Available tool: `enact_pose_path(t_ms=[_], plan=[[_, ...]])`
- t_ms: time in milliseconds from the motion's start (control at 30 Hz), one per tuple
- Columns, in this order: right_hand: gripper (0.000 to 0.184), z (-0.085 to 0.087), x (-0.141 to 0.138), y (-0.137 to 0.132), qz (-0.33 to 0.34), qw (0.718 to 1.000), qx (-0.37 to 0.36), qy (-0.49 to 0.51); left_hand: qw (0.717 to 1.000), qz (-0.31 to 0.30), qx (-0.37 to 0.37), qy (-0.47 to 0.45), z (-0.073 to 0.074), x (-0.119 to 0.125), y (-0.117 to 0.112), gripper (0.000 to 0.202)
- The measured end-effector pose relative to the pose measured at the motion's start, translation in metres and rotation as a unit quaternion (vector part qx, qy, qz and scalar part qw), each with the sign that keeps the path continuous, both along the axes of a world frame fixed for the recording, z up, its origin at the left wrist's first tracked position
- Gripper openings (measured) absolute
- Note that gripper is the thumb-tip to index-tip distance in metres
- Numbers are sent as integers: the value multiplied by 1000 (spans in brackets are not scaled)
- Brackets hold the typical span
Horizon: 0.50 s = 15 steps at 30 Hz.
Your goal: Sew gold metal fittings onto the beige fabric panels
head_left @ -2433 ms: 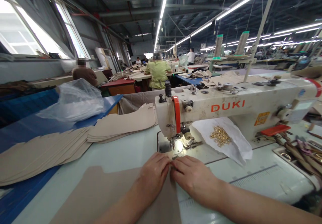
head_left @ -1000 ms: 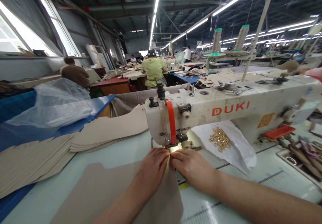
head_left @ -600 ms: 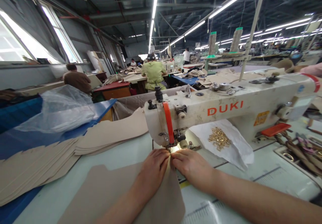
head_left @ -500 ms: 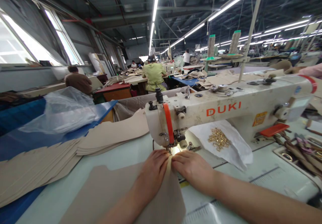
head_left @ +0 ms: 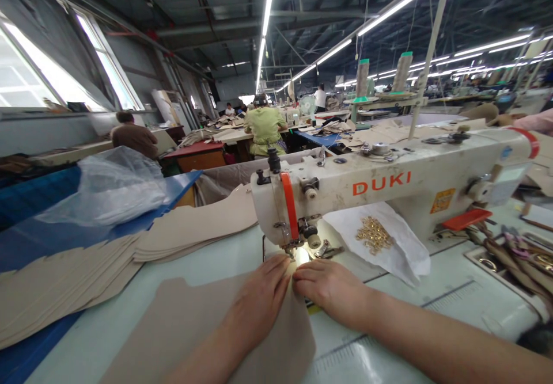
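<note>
In the head view, the left hand (head_left: 261,292) lies over a beige fabric panel (head_left: 194,303), its fingers bent toward the presser foot (head_left: 291,251) of the DUKI sewing machine (head_left: 341,182). The right hand (head_left: 330,287) nearly meets it from the other side, fingers curled at the panel's edge, likely to steady it close to the needle. Whether the fingertips pinch or merely press the fabric, I cannot tell. The panel spreads flat toward the wearer, presumably for support. Gold-coloured hardware (head_left: 374,235) sits on a white sheet (head_left: 408,257), probably to keep the small pieces together.
</note>
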State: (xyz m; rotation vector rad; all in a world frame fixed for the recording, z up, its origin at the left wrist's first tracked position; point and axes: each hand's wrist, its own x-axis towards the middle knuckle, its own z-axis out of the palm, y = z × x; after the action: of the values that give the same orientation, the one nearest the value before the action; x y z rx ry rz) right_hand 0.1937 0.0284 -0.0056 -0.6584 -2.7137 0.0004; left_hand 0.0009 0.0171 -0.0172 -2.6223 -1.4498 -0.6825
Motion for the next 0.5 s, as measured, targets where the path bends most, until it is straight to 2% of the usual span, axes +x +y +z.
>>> enact_pose_path(t_ms=[233,500], plan=[[9,-1,0,0,-1,1000,1,-1,995,-55,42,71,1,-2,1,32],[13,2,0,0,1,1000,-3,-7,992,-55,45,106,3,0,1,32]])
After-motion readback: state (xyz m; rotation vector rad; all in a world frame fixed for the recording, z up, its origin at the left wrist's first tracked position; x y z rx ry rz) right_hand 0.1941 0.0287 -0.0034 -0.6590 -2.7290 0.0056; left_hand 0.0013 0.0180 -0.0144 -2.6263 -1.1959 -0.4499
